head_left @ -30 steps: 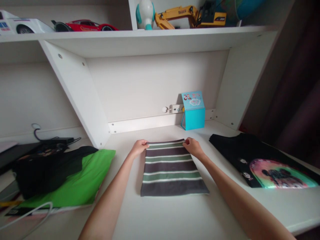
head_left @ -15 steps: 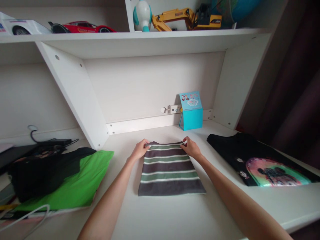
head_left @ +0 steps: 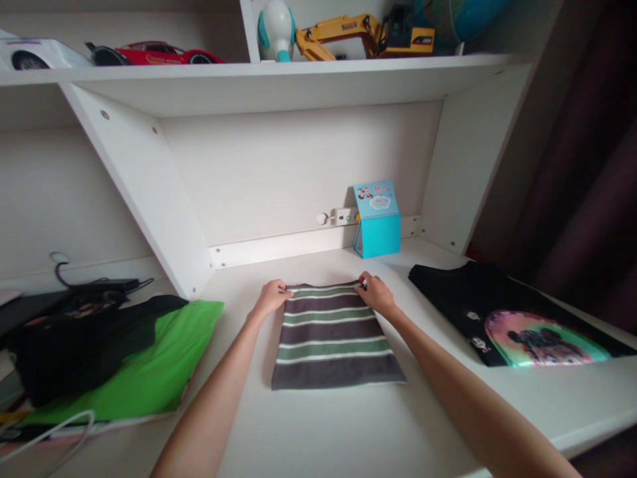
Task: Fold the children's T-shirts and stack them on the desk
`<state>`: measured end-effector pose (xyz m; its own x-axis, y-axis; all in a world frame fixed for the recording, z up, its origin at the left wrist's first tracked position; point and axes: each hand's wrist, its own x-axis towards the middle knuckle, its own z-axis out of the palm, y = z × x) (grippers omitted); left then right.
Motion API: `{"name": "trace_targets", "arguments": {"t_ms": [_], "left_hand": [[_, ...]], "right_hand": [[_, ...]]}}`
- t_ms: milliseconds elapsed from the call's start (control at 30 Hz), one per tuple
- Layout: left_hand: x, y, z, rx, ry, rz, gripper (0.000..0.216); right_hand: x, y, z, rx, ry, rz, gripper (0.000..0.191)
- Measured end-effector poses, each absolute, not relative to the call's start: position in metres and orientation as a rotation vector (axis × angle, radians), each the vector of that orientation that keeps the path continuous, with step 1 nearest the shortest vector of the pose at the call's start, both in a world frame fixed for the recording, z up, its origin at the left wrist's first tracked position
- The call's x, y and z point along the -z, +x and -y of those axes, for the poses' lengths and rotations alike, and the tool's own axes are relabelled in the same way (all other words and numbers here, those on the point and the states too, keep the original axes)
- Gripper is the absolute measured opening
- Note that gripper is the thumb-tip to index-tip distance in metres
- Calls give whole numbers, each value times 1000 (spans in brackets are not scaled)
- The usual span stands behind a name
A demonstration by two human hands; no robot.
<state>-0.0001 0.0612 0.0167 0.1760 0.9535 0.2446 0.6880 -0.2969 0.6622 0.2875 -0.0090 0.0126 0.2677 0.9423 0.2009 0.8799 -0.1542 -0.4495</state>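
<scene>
A folded garment with grey, green and white stripes (head_left: pixel 333 338) lies flat on the white desk (head_left: pixel 348 425) in front of me. My left hand (head_left: pixel 271 299) pinches its far left corner. At the far right corner my right hand (head_left: pixel 377 295) is closed on the fabric edge. Both arms reach forward along the garment's sides.
A black shirt with a pink-green print (head_left: pixel 517 318) lies to the right. A green cloth (head_left: pixel 149 365) with a black garment (head_left: pixel 79 345) on it lies left, with cables. A blue desk calendar (head_left: pixel 378 219) stands at the back. Toy cars and an excavator (head_left: pixel 358 33) sit on the shelf above.
Both hands stay on the far corners of the striped garment. The view has shifted slightly to the right; the far edge looks a little straighter.
</scene>
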Motion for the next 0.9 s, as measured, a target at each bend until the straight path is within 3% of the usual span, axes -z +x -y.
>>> {"name": "trace_targets", "arguments": {"t_ms": [333,467,633,900], "left_hand": [[-27,10,-50,-847,2000,-1386,8],[-38,6,-46,-771,1940,-1243,18],[-59,4,-46,-820,1738,-956,33],[-6,26,-64,-1043,1855,-1401,12]], "right_hand": [[-9,286,0,-175,-2002,1618,25],[-16,286,1,-221,-1950,1611,19],[-31,295,3,-254,-1900,1571,25],[-12,292,0,-205,-2029,1568,22]]}}
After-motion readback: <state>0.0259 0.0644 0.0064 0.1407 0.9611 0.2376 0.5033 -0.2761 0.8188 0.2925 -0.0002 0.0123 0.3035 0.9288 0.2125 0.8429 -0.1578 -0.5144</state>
